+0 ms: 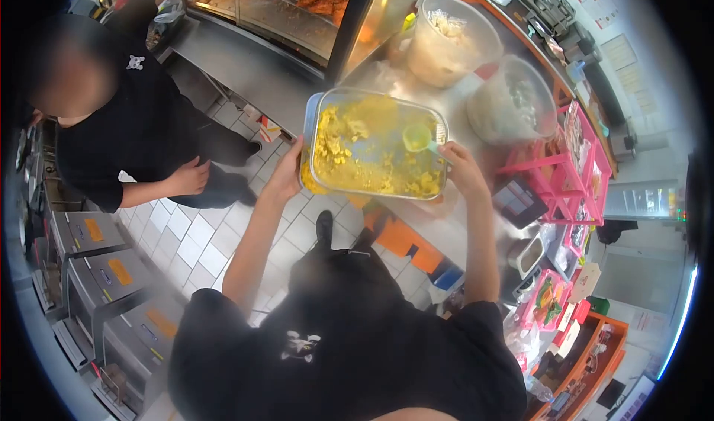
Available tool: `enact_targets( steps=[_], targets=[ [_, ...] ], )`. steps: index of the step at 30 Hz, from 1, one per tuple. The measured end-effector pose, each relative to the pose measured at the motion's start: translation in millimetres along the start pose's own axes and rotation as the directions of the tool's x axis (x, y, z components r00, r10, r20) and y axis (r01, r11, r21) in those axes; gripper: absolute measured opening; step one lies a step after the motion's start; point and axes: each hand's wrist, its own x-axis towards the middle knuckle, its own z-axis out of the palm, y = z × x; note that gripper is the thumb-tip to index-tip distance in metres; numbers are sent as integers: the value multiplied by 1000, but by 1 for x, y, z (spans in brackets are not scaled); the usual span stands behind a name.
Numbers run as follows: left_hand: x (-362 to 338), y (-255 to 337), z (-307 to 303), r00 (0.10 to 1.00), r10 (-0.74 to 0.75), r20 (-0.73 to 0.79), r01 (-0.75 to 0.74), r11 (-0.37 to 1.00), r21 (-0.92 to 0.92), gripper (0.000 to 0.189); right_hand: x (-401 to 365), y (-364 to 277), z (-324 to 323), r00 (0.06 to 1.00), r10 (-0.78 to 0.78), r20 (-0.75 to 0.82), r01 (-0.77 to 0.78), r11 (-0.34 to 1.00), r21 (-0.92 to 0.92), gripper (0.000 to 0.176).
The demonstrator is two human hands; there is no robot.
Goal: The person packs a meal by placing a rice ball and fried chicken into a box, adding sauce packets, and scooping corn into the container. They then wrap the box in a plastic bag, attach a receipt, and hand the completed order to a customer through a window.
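Observation:
In front of me I hold up a clear rectangular plastic container (364,179) smeared with crumbly yellow food (338,135). My left hand (286,172) is closed on its left side, with the fingers partly hidden behind the wall. At the right edge, my right hand (465,169) grips the rim. A pale green scoop (417,136) lies inside, its handle reaching toward my right fingers. The container is tilted so its inside faces me.
Left of me stands a person in black (149,123), one hand near the waist. A heated display case (268,19) is ahead. Large clear tubs (454,42) and pink baskets (554,168) stand on the metal counter to the right. Metal units with orange labels (119,272) line the left.

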Motion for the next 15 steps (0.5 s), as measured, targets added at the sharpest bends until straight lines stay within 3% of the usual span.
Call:
enact_targets(
  steps=[2,4,6,7,8,10,12,14,15],
  targets=[
    [-18,-11,-21,1000,-31,-5,31,1000,-2,46,-21,9,16,1000,14,6,-13,992,-124,17],
    [-40,-27,-35,994,27,-110,-20,998,58,44,-54,13,38,997,68,-27,-71,991,-115,19],
    [-64,-40,-44,988,28,-152,-22,999,43,43,-74,26,47,998,16,-56,-18,999,-44,22],
    [-77,-48,-52,988,38,-147,-33,999,38,42,-81,33,48,998,18,-61,-29,984,-177,22],
    [-91,-55,-58,988,53,-148,-49,998,31,41,-91,39,52,999,26,-47,-34,982,-184,22],
    [-115,-79,-79,976,103,-193,-108,994,-12,40,-110,47,64,996,-82,-26,74,970,-231,22],
    [-133,-109,-115,966,180,-188,-193,980,-54,40,-115,57,68,998,-26,53,36,977,-212,21],
    [-173,-116,-107,941,206,-268,-217,976,-10,41,-126,74,88,976,-181,124,209,940,-271,20],
    [-198,-113,-90,920,183,-345,-201,980,-15,42,-131,77,97,974,-185,134,217,934,-283,19]
  ],
)
